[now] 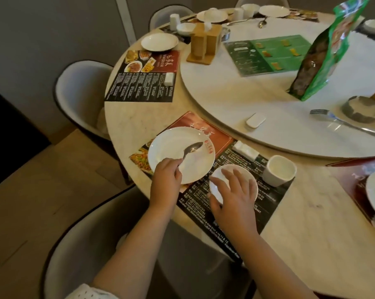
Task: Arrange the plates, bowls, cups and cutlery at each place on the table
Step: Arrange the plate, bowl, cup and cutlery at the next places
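Note:
On the printed placemat in front of me lies a white plate. My left hand grips the handle of a metal spoon whose bowl rests over the plate. To the right of the plate sits a small white bowl. My right hand lies over the bowl with its fingers spread and thumb at the near rim. A white cup stands further right on the same mat, next to a wrapped white napkin pack.
A marble turntable carries a green snack bag, a green menu, a wooden holder, a fork and a small white case. Other placemats with plates ring the table. Grey chairs stand around it.

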The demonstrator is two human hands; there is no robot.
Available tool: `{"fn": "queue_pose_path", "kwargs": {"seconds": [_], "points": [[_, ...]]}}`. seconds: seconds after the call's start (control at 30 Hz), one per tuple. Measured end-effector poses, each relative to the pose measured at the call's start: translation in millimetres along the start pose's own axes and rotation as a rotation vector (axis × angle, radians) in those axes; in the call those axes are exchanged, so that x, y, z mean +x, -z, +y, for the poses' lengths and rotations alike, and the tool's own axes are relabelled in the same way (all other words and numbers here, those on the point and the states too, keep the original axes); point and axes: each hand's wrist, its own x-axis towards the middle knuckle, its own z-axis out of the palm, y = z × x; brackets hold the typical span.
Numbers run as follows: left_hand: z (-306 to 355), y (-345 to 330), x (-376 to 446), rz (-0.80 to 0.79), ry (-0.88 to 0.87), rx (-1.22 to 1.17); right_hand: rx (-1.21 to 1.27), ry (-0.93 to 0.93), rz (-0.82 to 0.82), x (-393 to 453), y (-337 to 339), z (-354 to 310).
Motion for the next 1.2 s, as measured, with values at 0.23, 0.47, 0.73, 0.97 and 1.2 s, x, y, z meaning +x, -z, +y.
{"fn": "queue_pose_path", "kwargs": {"seconds": [0.23,0.47,0.73,0.97,1.2], "points": [[-16,-2,-10,-0.068,-0.044,0.070,-0.015,0.001,-0.010,-18,-11,1],[-15,-1,-11,-0.058,-0.045,0.099,0.009,0.007,-0.024,-19,-8,-2],[4,4,-15,-0.023,-0.014,0.023,0.133,-0.037,0.055,-27,14,4],[87,-22,-16,-0.172,-0.090,-0.263,0.266,-0.130,0.263,-15,54,54],[182,-88,4,-0.265,-0.093,-0.450,0.337,-0.342,0.354,41,111,165]]}}
